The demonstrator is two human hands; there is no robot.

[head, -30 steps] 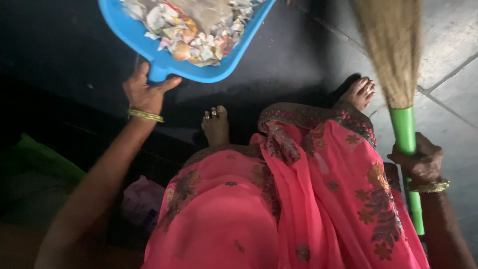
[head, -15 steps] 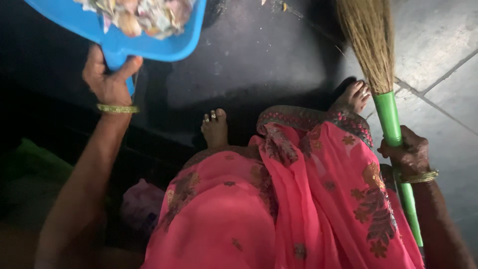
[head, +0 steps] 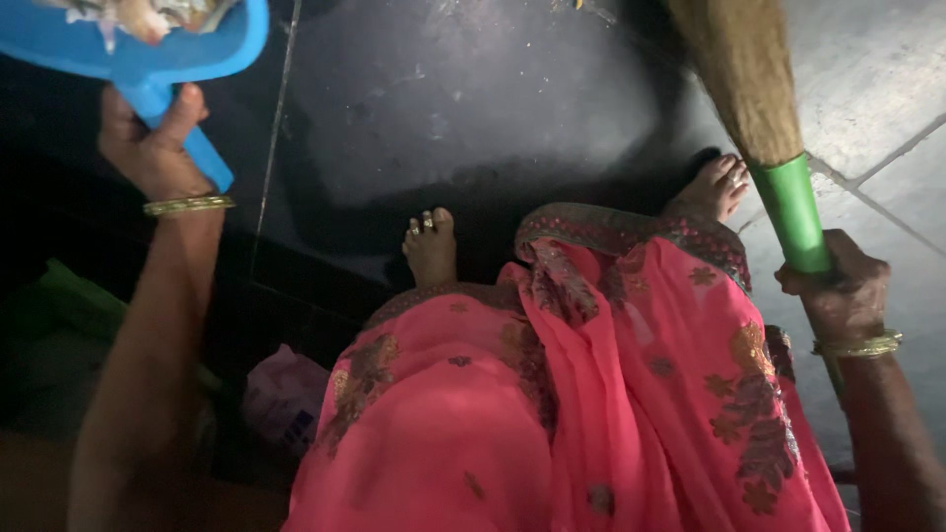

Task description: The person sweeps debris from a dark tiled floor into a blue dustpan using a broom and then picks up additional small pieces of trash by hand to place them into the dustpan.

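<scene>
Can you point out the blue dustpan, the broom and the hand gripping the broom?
blue plastic dustpan (head: 148, 61), head view, back rim.
grass broom with green handle (head: 788, 212), head view, green handle.
right hand (head: 843, 296), head view, knuckles.

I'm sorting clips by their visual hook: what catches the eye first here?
The bright pink embroidered garment fills the lower middle. At top left, the left hand grips a blue dustpan holding scraps. At right, the right hand holds a green-handled broom over the tiled floor.
</scene>
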